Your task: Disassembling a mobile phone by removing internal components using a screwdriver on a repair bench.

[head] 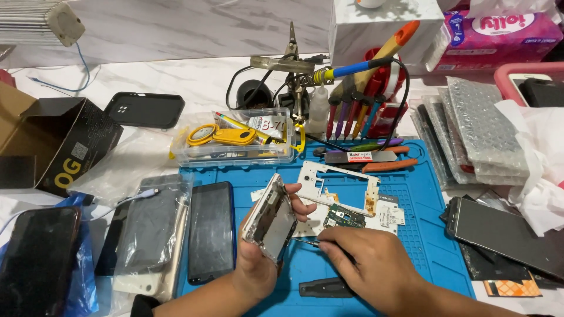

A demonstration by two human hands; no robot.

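Colours on your bench.
Your mat (423, 205) is bright blue with a moulded grid; the frame (338, 182) on it white, the circuit board (343, 217) green, the tissue pack (499, 35) pink, the phone shell (270, 217) silver-white.

I'm looking down at a phone repair bench, a small workshop. A blue silicone work mat (411, 235) fills the lower middle of the frame, a soldering iron (346, 71) rests in a stand at top centre beside a rack of screwdrivers (352, 117), and phones (211, 232) and loose screens (505, 232) lie at left and right.
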